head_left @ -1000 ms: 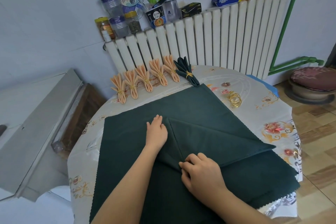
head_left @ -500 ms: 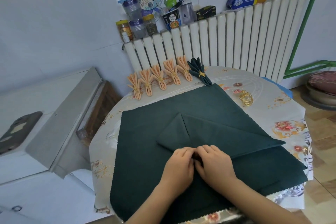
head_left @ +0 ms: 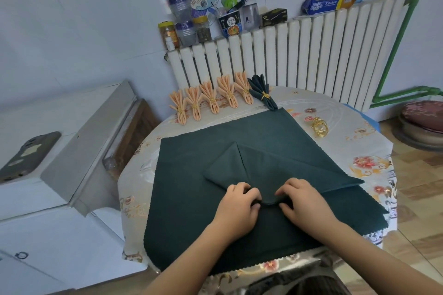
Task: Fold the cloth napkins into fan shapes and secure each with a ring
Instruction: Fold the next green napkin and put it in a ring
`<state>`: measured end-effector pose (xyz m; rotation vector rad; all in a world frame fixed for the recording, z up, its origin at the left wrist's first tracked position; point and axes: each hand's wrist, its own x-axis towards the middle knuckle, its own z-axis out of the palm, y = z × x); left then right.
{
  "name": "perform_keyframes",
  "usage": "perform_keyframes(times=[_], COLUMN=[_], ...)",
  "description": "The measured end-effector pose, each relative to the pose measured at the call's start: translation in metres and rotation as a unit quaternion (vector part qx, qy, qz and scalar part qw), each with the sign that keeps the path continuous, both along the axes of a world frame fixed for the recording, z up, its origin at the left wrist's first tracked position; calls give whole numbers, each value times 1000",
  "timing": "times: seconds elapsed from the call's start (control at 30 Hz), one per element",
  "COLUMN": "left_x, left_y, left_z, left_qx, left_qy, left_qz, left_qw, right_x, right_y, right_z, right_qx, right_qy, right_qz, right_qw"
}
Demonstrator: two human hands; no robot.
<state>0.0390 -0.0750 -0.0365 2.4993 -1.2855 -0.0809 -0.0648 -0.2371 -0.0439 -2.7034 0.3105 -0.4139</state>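
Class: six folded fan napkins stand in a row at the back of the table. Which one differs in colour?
The dark green fan napkin at the right end, beside the five peach fan napkins; it alone matches the green cloth.

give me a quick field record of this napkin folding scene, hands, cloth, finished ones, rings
left hand: pinches the green napkin's near fold
right hand: pinches the same fold
green napkin: spread on the table, corners folded in
finished fans: five orange napkins, one green fan, all ringed
loose rings: gold, right of the cloth
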Motion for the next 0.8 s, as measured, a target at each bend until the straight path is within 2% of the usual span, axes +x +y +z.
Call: perform_keyframes(times=[0.1, 0.23, 0.43, 0.57, 0.7, 0.8], left_x=[-3, -9, -12, -10, -7, -8], left_y=[-4, -15, -23, -16, 1, 14], left_z=[2, 7, 8, 10, 16, 18], left_qx=[-13, 12, -5, -26, -35, -20], left_qy=[34, 58, 35, 34, 90, 119], left_qz=[27, 70, 90, 88, 82, 72], left_qw=[999, 996, 995, 995, 992, 990], right_x=[0, 3, 3, -7, -14, -2], right_y=[-5, -4, -10, -24, -39, -43], right_z=[-5, -6, -2, 9, 34, 56], right_qx=[-66, -129, -163, -215, -272, -302], right_qy=[-46, -70, -46, -19, -10, -30], right_qz=[-5, 18, 38, -11, -93, -99], right_qw=[997, 989, 985, 976, 958, 948])
